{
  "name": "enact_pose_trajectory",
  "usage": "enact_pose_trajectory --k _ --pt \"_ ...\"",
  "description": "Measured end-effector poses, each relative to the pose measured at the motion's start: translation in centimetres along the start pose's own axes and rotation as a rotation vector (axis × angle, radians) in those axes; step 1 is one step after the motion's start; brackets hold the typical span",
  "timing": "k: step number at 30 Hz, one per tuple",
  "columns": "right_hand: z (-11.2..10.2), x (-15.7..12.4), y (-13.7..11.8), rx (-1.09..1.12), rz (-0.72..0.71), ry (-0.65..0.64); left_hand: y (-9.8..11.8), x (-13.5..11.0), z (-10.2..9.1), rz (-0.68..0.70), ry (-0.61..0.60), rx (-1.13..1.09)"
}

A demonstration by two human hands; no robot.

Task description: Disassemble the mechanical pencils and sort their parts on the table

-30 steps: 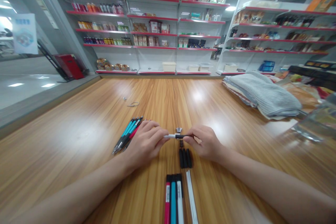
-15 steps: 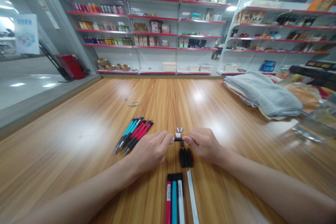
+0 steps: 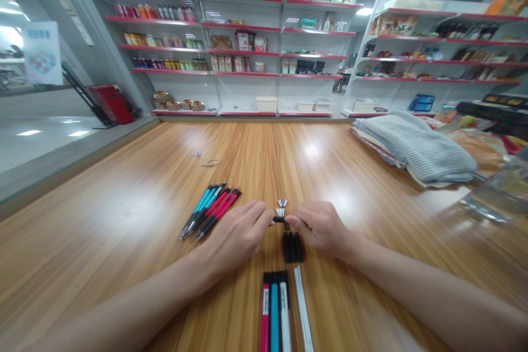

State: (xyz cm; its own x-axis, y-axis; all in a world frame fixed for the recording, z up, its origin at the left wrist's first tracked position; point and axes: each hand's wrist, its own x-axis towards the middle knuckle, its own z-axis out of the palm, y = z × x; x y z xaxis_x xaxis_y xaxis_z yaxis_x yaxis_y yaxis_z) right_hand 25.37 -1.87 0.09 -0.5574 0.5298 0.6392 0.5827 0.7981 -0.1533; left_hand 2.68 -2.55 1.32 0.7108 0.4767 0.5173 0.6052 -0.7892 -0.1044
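Note:
Between my two hands, a pen part [image 3: 279, 219] lies crosswise, with only a short black stretch showing. My left hand [image 3: 243, 226] is closed around its left end, and my right hand [image 3: 317, 225] pinches the right end with thumb and fingers. Just beyond are small silver cone tips [image 3: 282, 203] and some small white pieces [image 3: 280, 212], partly covered. Below the hands lie black grips [image 3: 292, 247] side by side. Nearer to me are red, blue and white pen barrels [image 3: 274, 308] and thin white refills [image 3: 303, 308].
Several blue and red pens [image 3: 210, 212] lie left of my left hand. Farther back are a wire loop [image 3: 211, 163] and a tiny metal bit [image 3: 198, 153]. Folded striped cloth [image 3: 424, 146] and a clear container [image 3: 497, 190] occupy the right side. Stocked shelves [image 3: 239, 55] stand behind the table.
The white bit that showed beside my left fingers is out of sight now; only black shows between the hands. My left hand has shifted slightly right, toward the right one.

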Motion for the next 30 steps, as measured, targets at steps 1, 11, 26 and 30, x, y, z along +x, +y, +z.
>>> enact_pose_trajectory --k 1,11,26,30 --pt "-0.02 0.02 0.00 -0.003 0.005 0.003 -0.01 -0.05 0.05 -0.001 0.000 -0.005" --pt "0.06 0.04 0.03 0.008 0.018 -0.008 0.14 -0.20 0.36 -0.051 -0.068 -0.076" --pt "-0.24 0.06 0.20 0.054 0.086 0.005 -0.21 -0.68 0.34 -0.094 -0.183 -0.115" --pt "-0.30 0.37 0.61 0.111 0.241 -0.002 -0.42 -0.69 0.23 -0.125 -0.179 -0.098"
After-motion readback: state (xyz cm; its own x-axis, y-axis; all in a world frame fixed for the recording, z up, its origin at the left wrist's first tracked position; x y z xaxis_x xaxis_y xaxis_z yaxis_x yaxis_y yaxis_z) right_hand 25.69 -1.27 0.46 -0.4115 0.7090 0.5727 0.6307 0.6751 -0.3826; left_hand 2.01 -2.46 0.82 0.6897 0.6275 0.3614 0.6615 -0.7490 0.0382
